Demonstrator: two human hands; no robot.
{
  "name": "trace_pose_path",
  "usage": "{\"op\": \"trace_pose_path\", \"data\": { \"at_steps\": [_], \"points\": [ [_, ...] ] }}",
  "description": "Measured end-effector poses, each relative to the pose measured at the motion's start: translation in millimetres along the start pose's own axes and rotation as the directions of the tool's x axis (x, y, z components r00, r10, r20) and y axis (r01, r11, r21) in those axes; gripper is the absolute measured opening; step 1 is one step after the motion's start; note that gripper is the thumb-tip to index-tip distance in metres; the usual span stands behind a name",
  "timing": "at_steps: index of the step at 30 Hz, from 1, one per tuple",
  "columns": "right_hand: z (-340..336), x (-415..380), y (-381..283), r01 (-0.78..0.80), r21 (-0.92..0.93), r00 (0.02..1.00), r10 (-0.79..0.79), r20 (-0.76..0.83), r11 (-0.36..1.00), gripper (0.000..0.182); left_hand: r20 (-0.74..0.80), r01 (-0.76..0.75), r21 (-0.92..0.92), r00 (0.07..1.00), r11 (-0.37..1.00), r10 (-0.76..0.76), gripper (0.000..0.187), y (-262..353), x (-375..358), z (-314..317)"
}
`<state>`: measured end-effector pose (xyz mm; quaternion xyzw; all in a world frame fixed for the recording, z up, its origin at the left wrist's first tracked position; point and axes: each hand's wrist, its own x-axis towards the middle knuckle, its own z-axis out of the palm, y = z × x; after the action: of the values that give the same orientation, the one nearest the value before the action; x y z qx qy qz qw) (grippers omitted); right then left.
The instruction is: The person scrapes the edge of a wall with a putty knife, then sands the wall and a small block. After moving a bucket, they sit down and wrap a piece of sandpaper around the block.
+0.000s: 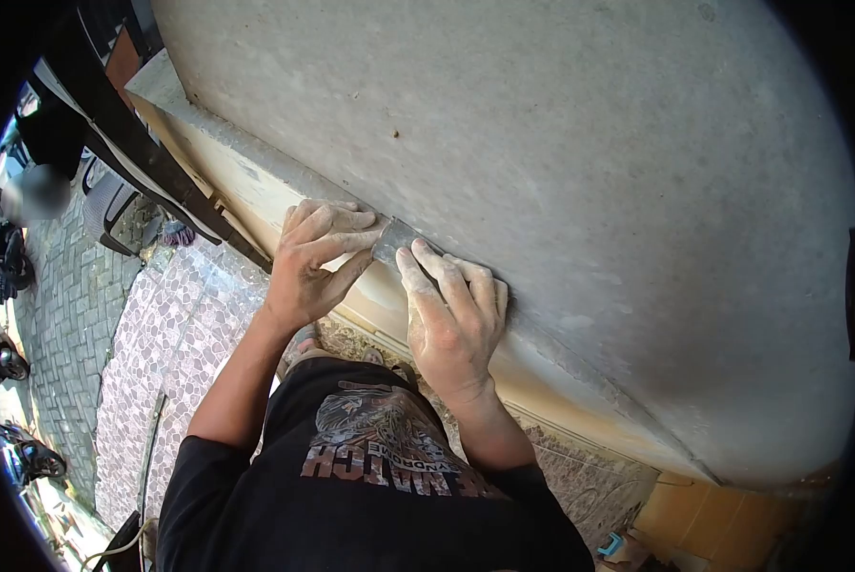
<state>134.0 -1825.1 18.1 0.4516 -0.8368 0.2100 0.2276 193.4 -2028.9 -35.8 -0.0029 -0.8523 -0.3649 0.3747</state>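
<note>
A small dark grey piece of sandpaper (396, 238), by its look, lies over the edge of a narrow wall ledge (580, 367). My right hand (454, 315) presses on it from above, fingers bent together over the ledge, covering much of the piece. At its left end, the thumb and forefinger of my left hand (318, 253) close on the sheet's edge, while the other fingers rest along the ledge top. Pale dust coats both hands. Behind the ledge rises a large smooth grey surface (561, 162).
Below the ledge is a cream wall face (246, 172). A dark metal post (146, 143) stands at the left. Beyond it are a grey chair (113, 210), patterned floor tiles (175, 334), paving and several parked motorbikes (8, 262). A blurred person is at the far left.
</note>
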Motion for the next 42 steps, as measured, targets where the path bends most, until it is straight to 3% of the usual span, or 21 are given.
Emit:
{"op": "trace_pose_path", "data": {
  "at_steps": [5,10,14,19,23,28,32,35,42],
  "points": [
    [-14,-16,12,0.024,0.054,1.000,-0.025,0.014,0.998,0.033,0.042,-0.015,-0.030,0.999,0.999,0.016,0.031,-6,3,-4],
    [-54,-50,39,-0.106,-0.003,0.994,0.107,0.025,0.994,0.032,0.022,0.016,-0.043,1.000,0.999,-0.015,0.030,-4,3,-2],
    [-26,-27,10,-0.068,-0.068,0.998,0.068,0.002,0.995,0.030,0.006,0.012,-0.045,1.000,0.999,-0.012,0.031,-1,4,0],
    [-4,-10,1,-0.037,0.015,0.999,0.037,-0.013,0.999,0.031,-0.004,0.000,-0.035,1.000,0.999,0.000,0.029,-4,4,-2],
    [-32,-44,32,-0.037,-0.015,0.998,0.036,-0.052,0.999,0.031,0.006,0.024,-0.016,1.000,1.000,-0.024,0.031,-1,4,-3],
    [-85,-90,73,-0.166,-0.038,0.986,0.164,-0.037,0.985,0.027,-0.052,0.038,-0.038,0.998,0.999,-0.040,0.029,4,0,3],
    [-47,-63,52,-0.105,-0.016,0.975,0.100,-0.198,0.994,0.026,-0.057,0.052,-0.006,0.997,0.999,-0.053,0.028,10,-2,6],
    [-15,-33,32,-0.056,0.044,0.972,0.064,-0.225,0.997,0.029,-0.045,0.037,0.013,0.998,0.999,-0.037,0.029,8,-2,4],
    [-57,-71,66,-0.090,-0.016,0.988,0.087,-0.131,0.996,0.032,-0.011,0.076,0.020,0.997,0.997,-0.076,0.026,4,0,0]
  ]
}}
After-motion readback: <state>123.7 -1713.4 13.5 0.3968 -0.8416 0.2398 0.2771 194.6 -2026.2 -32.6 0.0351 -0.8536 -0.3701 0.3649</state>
